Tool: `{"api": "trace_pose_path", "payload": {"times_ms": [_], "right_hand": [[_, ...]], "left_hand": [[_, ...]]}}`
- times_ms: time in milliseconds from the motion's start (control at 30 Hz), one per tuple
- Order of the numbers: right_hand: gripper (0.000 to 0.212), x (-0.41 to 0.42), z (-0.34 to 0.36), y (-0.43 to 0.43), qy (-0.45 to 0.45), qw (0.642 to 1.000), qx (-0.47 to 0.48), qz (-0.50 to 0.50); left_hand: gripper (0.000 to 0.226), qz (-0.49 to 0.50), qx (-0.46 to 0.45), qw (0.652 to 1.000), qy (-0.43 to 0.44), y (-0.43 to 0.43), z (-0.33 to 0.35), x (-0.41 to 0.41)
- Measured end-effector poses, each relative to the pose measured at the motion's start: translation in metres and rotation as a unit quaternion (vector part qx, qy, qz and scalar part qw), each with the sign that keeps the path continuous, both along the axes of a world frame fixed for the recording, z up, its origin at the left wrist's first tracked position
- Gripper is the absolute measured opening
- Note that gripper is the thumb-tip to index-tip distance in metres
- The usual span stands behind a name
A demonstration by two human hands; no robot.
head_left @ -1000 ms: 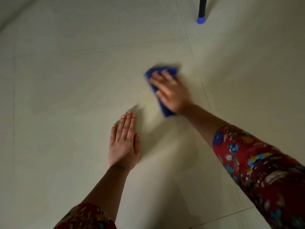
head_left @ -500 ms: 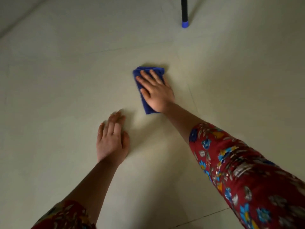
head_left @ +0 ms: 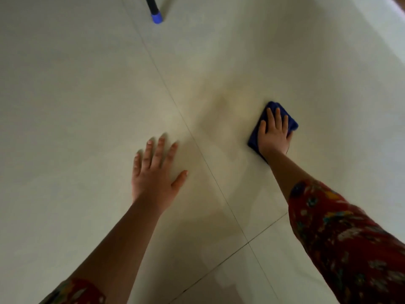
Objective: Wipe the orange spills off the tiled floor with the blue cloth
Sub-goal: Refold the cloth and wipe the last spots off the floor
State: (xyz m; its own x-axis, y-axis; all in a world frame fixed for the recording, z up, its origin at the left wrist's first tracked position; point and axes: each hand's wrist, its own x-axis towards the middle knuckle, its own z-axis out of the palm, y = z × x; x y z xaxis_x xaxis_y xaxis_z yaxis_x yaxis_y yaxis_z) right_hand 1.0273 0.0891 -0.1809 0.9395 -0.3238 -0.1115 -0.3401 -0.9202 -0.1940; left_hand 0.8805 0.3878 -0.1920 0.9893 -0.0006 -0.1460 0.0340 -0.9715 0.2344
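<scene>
The folded blue cloth [head_left: 289, 119] lies flat on the pale tiled floor [head_left: 76, 95], right of centre. My right hand [head_left: 274, 133] presses down on it, palm flat, fingers spread over the cloth. My left hand [head_left: 154, 172] rests flat on a tile to the left, fingers apart, holding nothing. A faint yellowish smear [head_left: 228, 106] shows on the tile just left of the cloth. No clear orange spill is visible.
A black pole with a blue tip [head_left: 156, 17] stands on the floor at the top, left of centre. A grout line [head_left: 197, 148] runs diagonally between my hands. Both forearms carry red flowered sleeves [head_left: 350, 238].
My right hand has slid the cloth to the right, across the grout line. My left hand has spread its fingers wider. The view has shifted, so the pole sits further left.
</scene>
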Motion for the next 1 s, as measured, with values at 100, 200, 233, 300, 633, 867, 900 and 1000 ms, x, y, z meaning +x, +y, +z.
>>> {"api": "trace_pose_path", "payload": {"times_ms": [100, 200, 233, 300, 633, 867, 900, 1000], "right_hand": [[0.054, -0.062, 0.002, -0.009, -0.006, 0.999, 0.007, -0.033], [0.055, -0.154, 0.000, 0.003, -0.005, 1.000, 0.000, -0.017], [0.056, -0.179, -0.002, 0.012, -0.001, 1.000, -0.009, -0.007], [0.058, -0.198, -0.003, 0.027, 0.014, 1.000, -0.018, 0.014], [0.054, -0.111, 0.001, 0.184, -0.001, 0.932, -0.033, 0.360], [0.055, -0.130, -0.007, 0.122, -0.037, 0.897, -0.046, 0.437], [0.054, -0.115, -0.005, 0.128, -0.030, 0.924, -0.041, 0.380], [0.052, -0.078, -0.004, 0.183, -0.028, 0.958, -0.034, 0.283]], "left_hand": [[0.076, -0.005, 0.010, 1.000, 0.009, 0.000, 0.000, 0.001], [0.076, -0.003, -0.001, 1.000, 0.022, -0.004, 0.004, 0.003], [0.076, 0.000, -0.010, 1.000, 0.026, -0.004, 0.006, 0.003], [0.074, 0.006, -0.019, 0.999, 0.032, -0.007, 0.011, 0.000], [0.069, 0.105, -0.020, 0.994, 0.031, 0.043, 0.031, -0.096], [0.067, 0.206, -0.014, 0.978, 0.028, 0.110, 0.025, -0.158], [0.068, 0.213, -0.015, 0.977, 0.022, 0.112, 0.025, -0.165], [0.075, 0.238, -0.017, 0.971, 0.012, 0.112, 0.023, -0.177]]}}
